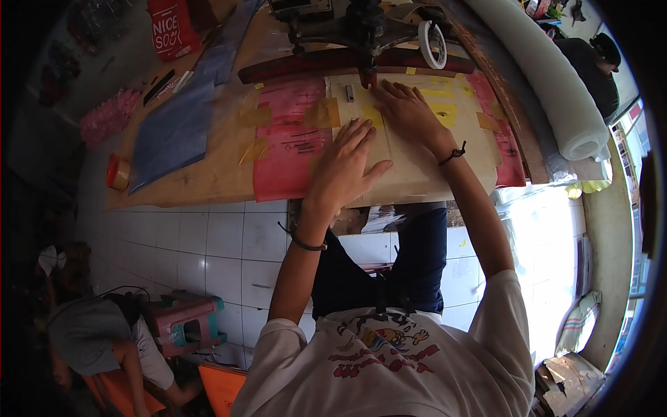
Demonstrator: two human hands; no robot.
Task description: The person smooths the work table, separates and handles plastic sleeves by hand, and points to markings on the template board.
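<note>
My left hand [351,167] lies flat with fingers spread on a cream sheet [424,170] on the worktable. Farther forward and to the right, my right hand [408,115] also rests flat on this sheet, its fingertips close to the foot of a dark metal press-like frame [365,35]. Neither hand grips anything. Red sheeting [288,156] shows on both sides of the cream sheet, with patches of yellow tape [323,112] over it. A small metal piece [349,93] sits just beyond my left fingertips.
A blue sheet [174,135] and a tape roll [118,172] lie at left on the table [226,177]. A white ring-shaped roll [432,45] hangs on the frame. A large white foam roll [549,76] lies right. One person [104,340] crouches lower left near stools [186,323]; another [590,69] is upper right.
</note>
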